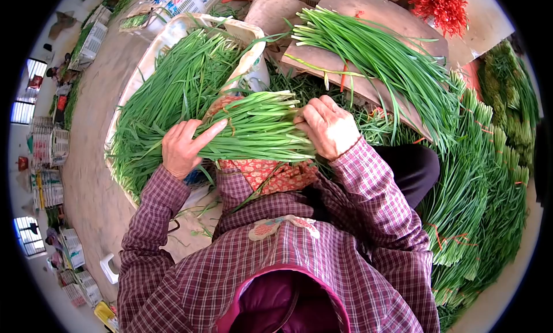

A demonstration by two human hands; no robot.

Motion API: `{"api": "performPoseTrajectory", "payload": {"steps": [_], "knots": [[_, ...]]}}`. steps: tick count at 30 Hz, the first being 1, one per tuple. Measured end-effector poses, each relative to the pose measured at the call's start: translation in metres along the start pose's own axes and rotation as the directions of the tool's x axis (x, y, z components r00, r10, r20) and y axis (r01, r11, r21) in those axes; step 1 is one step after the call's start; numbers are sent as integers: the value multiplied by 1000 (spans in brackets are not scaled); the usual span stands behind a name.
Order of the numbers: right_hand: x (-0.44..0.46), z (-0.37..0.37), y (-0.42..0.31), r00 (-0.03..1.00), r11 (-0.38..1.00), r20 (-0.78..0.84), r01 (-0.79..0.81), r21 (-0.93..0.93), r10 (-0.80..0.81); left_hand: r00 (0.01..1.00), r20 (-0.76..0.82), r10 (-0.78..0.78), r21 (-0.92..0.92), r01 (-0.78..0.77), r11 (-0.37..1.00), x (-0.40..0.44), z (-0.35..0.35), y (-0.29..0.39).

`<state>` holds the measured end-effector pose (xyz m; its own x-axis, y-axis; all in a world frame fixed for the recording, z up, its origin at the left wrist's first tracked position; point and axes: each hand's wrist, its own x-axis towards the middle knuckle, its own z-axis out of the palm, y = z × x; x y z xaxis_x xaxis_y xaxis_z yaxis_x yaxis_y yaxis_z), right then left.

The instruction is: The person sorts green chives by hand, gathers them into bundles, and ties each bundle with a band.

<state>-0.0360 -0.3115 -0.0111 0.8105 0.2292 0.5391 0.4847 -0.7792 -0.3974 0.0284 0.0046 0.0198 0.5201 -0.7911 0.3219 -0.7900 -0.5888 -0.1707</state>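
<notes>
A loose bunch of garlic chives [262, 126] lies across my lap, its pale stem ends pointing right. My left hand [183, 147] grips the leafy side of the bunch, with the index finger stretched along the top and the other fingers partly hidden. At the stem ends, my right hand [329, 127] has its fingers curled and pressed together against the stalks. Whether it pinches single stalks is hidden. Under and beside the bunch shows a red patterned cloth [265, 174] over my lap.
A white tub [253, 68] heaped with loose chives stands at the left. Ahead, another chive bunch [368, 48] lies on a board [311, 56], near a cluster of red ties [440, 10]. Tied chive bundles [461, 189] are piled at my right. Crates [43, 140] line the far left.
</notes>
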Motion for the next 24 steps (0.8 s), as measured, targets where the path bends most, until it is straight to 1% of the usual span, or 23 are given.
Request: {"api": "performPoseTrajectory", "payload": {"steps": [1,4,6,7,8,10,11,12,14,16,18,20,21,22,23,24], "knots": [[-3,0,1,1000,1000,-13,-17,-15,17,1000,-3,-3,-1,3,1000,-1,0,1],[-24,-4,33,981,968,-59,-194,-158,187,1000,9,-26,-31,27,999,-3,0,0],[-32,-19,47,937,891,15,-328,-313,350,1000,-5,-15,-35,15,999,-3,0,1],[-30,-28,45,889,873,102,-407,-270,446,1000,-6,-15,-35,15,999,-2,1,0],[-26,-33,41,891,873,99,-405,-271,444,1000,-12,1,-15,-1,1000,-2,2,-1],[0,-33,12,957,959,68,-283,13,281,1000,-15,12,8,-11,1000,-2,2,-1],[9,-24,4,976,976,47,-213,48,211,1000,-15,13,0,-13,1000,-1,1,-1],[20,-15,-5,982,982,79,-177,72,172,1000,-15,14,-8,-14,1000,-1,1,-1],[38,4,-18,967,975,188,-193,106,171,1000,-2,7,-1,-7,1000,-1,-1,-1],[51,21,-20,954,966,273,-178,185,124,1000,9,1,4,-1,1000,-1,-2,-1],[54,31,-17,959,969,255,-172,179,124,999,37,-7,-21,7,1000,-2,-3,-1],[51,36,-10,983,935,137,-162,315,124,999,32,-7,-21,8,1000,0,-4,0],[52,35,-8,987,900,63,-158,406,144,1000,27,-3,-22,4,1000,1,-4,0],[49,26,-7,948,838,169,-318,443,270,1000,22,-4,-27,4,1000,0,-1,1],[47,22,-5,896,677,253,-442,588,365,1000,3,-5,-28,5,1000,0,1,0],[45,18,-2,831,474,350,-540,696,432,1000,-16,-6,-27,6,1000,0,2,-1]]}}
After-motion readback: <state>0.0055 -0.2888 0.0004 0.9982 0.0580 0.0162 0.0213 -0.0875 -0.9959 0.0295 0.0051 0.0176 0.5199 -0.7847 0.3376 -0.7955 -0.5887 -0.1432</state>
